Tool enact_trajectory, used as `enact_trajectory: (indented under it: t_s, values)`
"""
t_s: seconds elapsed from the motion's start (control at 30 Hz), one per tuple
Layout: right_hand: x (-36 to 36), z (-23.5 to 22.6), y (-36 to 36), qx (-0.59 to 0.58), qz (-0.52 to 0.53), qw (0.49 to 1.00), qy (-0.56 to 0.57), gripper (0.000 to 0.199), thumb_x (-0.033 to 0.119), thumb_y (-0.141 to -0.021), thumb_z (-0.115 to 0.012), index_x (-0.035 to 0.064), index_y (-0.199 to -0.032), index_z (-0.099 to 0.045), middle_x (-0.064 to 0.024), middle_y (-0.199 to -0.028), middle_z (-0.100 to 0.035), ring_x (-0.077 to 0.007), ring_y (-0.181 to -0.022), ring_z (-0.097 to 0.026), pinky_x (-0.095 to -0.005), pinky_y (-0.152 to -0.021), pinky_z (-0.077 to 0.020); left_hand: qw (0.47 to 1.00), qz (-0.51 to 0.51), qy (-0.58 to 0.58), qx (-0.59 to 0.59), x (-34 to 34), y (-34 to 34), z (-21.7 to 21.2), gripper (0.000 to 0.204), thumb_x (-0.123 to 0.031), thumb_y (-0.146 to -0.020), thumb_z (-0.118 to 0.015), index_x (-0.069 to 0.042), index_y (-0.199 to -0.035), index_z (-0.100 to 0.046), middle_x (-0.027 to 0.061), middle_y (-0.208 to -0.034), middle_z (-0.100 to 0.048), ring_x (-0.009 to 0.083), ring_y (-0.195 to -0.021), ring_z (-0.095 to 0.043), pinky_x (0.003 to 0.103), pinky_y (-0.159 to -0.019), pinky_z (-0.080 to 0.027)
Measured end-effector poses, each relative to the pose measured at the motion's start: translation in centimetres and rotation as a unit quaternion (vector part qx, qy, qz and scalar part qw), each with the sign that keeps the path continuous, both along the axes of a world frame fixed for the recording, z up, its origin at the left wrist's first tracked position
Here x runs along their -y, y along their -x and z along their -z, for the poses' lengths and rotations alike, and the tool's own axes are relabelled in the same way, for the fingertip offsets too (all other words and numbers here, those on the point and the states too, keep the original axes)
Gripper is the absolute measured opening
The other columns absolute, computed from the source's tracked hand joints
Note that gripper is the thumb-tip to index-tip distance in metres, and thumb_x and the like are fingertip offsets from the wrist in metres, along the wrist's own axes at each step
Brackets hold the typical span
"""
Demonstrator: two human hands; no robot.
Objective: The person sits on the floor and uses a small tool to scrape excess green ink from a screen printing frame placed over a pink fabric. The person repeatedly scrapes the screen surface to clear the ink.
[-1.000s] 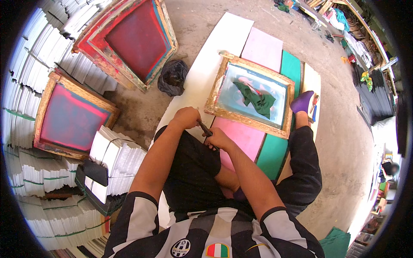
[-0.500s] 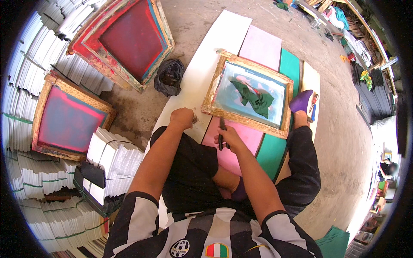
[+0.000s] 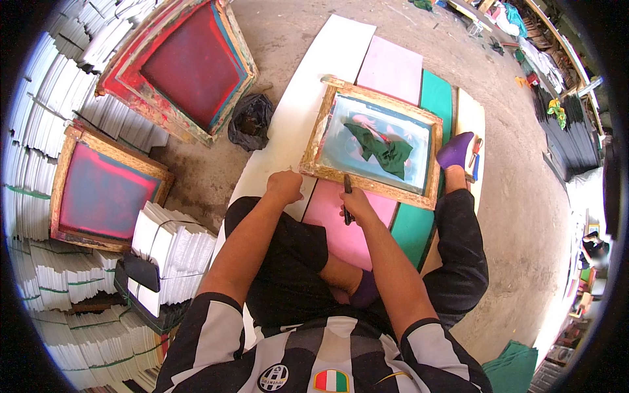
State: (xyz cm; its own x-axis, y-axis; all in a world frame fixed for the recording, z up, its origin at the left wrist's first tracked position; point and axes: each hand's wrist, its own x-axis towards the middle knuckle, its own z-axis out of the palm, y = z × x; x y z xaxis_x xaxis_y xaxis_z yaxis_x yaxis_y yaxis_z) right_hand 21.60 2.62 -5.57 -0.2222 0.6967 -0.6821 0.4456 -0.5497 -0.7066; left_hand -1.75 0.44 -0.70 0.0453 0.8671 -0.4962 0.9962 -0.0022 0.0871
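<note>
In front of me a wooden screen-printing frame (image 3: 370, 188) with pale mesh lies flat across the boards. A crumpled dark green cloth (image 3: 386, 154) shows within its rim. My right hand (image 3: 360, 206) is closed round a dark hand tool (image 3: 348, 185) that looks like pliers, its tip close to the frame's near edge. To the left, my left hand (image 3: 285, 188) is closed over the white board (image 3: 259, 167), by the frame's near left corner. What its fingers hold, if anything, is hidden. My foot in a purple sock (image 3: 455, 152) is beside the frame's right side.
A red-handled tool (image 3: 476, 149) and a blue-handled one (image 3: 476, 169) lie past my foot. A black plastic bag (image 3: 251, 122) sits at the left, near painted screen frames (image 3: 118, 93) and another pink-edged screen (image 3: 108, 187). Bundled white stacks (image 3: 170, 245) line the left side.
My left hand has shifted slightly right and down, closer to the frame's corner. My right hand has turned the dark tool and moved a little right. The whole view has shifted slightly.
</note>
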Motion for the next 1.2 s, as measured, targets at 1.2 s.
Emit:
enact_trajectory:
  t_s: [1.2]
  values:
    - [5.2, 0.7, 2.2, -0.069, -0.092, 0.991, -0.064, 0.019, 0.009, -0.088, -0.060, -0.0013, -0.103, -0.057, -0.0098, -0.070, -0.062, -0.0182, -0.050, -0.060, -0.0312, -0.045, -0.0481, 0.983, 0.083, -0.105, 0.127, 0.0, -1.2, -0.7, 0.023, -0.032, -0.086, -0.062, -0.012, -0.093, -0.071, 0.0113, -0.095, -0.071, 0.0346, -0.090, -0.068, 0.049, -0.077, -0.054]
